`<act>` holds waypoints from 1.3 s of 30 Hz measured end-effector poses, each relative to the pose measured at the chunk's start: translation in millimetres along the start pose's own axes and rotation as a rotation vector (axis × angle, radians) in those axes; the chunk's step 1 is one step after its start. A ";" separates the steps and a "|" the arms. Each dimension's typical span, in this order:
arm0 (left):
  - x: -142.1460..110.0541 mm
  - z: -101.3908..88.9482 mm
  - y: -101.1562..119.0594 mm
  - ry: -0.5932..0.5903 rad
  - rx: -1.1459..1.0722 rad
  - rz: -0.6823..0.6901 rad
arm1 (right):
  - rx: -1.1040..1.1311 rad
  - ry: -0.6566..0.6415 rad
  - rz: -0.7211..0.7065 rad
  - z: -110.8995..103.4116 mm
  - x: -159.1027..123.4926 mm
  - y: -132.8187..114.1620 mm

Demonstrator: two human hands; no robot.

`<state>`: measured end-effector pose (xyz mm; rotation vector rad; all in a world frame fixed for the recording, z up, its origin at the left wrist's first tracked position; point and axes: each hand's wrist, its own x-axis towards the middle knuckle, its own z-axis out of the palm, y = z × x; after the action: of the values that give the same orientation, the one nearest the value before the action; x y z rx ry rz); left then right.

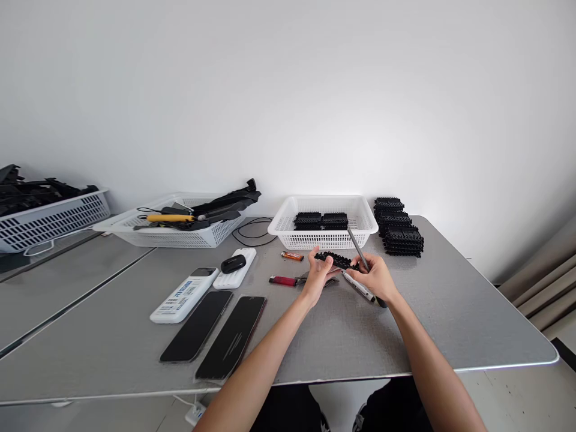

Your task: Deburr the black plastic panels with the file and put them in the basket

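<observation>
My left hand [317, 277] is closed around the left end of a black, toothed plastic piece [335, 260], held just above the table. My right hand [374, 277] pinches the piece's right end. A slim grey rod-like tool [356, 243] also sits in my right hand, its tip slanting up and to the left. Below the hands, a white marker [359, 287] with dark ends lies on the table. A dark red object [282, 281], perhaps a lighter or knife handle, rests left of my left hand, beside an orange lighter [292, 256].
A white basket [315, 240] holds similar black pieces, and stacks of them [403, 240] stand to its right. Two phones [197, 326], a white power bank [183, 297] and a smaller white device [230, 277] lie left. Further left are baskets [180, 240] of black parts.
</observation>
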<state>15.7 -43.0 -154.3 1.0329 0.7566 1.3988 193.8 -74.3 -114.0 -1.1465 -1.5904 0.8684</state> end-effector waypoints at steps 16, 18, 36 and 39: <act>12.2 -13.8 15.2 0.046 -0.553 -0.150 | -0.245 0.154 0.059 -3.3 8.8 22.0; 10.9 -14.2 19.4 0.054 -0.589 -0.160 | -0.332 0.125 0.100 1.1 8.0 27.3; 11.3 -24.7 28.6 0.020 -0.679 -0.224 | -0.793 0.015 0.238 20.5 4.1 52.2; 13.7 -29.4 28.5 0.009 -0.673 -0.213 | -0.799 0.019 0.221 22.3 2.9 51.2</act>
<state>-21.8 -28.8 -138.2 0.4069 0.3391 1.3314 186.1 -56.2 -166.3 -1.9013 -1.8762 0.3298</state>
